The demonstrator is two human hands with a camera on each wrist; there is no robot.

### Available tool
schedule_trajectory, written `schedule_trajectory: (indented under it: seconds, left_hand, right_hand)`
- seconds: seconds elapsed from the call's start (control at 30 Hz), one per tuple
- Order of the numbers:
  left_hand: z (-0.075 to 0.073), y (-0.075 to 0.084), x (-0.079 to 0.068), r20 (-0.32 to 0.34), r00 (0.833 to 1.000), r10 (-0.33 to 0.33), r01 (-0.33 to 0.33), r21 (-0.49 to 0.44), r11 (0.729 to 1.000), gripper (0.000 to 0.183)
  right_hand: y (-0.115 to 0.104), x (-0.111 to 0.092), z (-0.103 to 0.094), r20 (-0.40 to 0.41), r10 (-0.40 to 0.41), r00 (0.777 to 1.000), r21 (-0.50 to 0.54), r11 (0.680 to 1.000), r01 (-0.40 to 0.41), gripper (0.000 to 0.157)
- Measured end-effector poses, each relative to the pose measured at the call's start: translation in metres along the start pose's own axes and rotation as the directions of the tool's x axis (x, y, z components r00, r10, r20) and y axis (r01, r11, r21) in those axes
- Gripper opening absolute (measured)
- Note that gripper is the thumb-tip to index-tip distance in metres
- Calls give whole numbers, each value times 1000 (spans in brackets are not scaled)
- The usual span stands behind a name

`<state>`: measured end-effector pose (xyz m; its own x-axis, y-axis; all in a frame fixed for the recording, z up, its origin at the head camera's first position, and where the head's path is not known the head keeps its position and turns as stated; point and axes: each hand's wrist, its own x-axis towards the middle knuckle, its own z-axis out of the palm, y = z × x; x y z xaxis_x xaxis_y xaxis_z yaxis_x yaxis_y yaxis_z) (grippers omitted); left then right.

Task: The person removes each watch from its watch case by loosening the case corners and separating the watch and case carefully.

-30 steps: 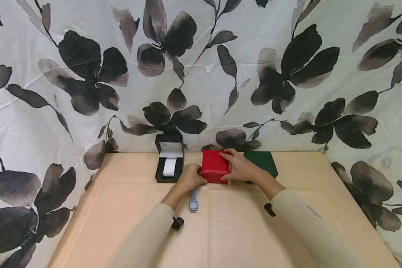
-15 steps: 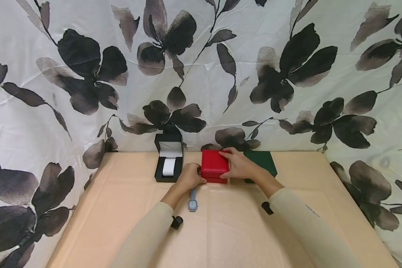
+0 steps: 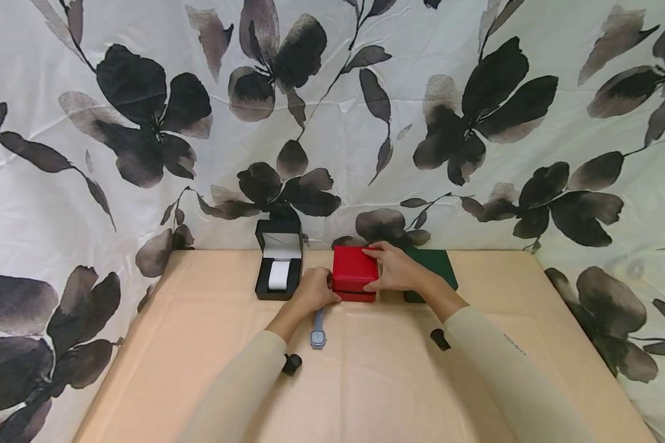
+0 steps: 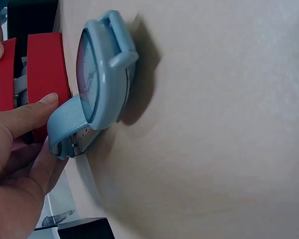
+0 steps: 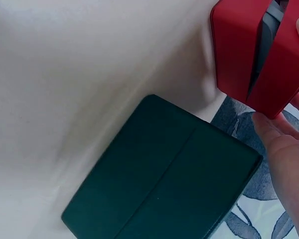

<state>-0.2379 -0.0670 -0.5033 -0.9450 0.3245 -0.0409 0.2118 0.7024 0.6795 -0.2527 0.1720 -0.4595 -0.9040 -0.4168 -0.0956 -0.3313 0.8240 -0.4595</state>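
A red watch box (image 3: 354,266) stands at the back middle of the table, its lid tilted up by a narrow gap at the front. Grey material shows inside that gap in both wrist views. My left hand (image 3: 313,290) steadies the base (image 4: 46,67) at its left corner, thumb on the front wall. With fingers and thumb, my right hand (image 3: 396,269) grips the lid (image 5: 284,64) from the right. A light blue wristwatch (image 3: 318,338) lies face up just in front of my left hand, its strap (image 4: 70,119) overlapping the left fingers in the left wrist view.
An open black watch box (image 3: 271,296) with a white cushion (image 3: 279,275) stands left of the red one. A closed green box (image 3: 436,269) is close behind my right wrist. The floral cloth (image 3: 366,123) rises at the table's back edge.
The red lid's front edge has come up, and a dark gap has opened above the base. Both hands stay in nearly the same place, and the watch has not moved.
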Motion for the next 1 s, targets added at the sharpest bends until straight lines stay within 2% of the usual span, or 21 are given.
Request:
schedule_trajectory:
  seconds: [0.47,0.63,1.0]
  left_hand:
    - [-5,4,5,23,1000,-9,8,32,999,33]
    - [-5,3,6,32,999,-4,2,34,999,29]
    - [-6,-1,7,35,999,30,-32,48,998,27]
  right_hand:
    - [0,12,-15,52,33,998,50,998,-35,93]
    - [3,14,-19,68,40,997,101,994,-47,88]
    - [7,20,-27,93,17,996,128,991,-29,75]
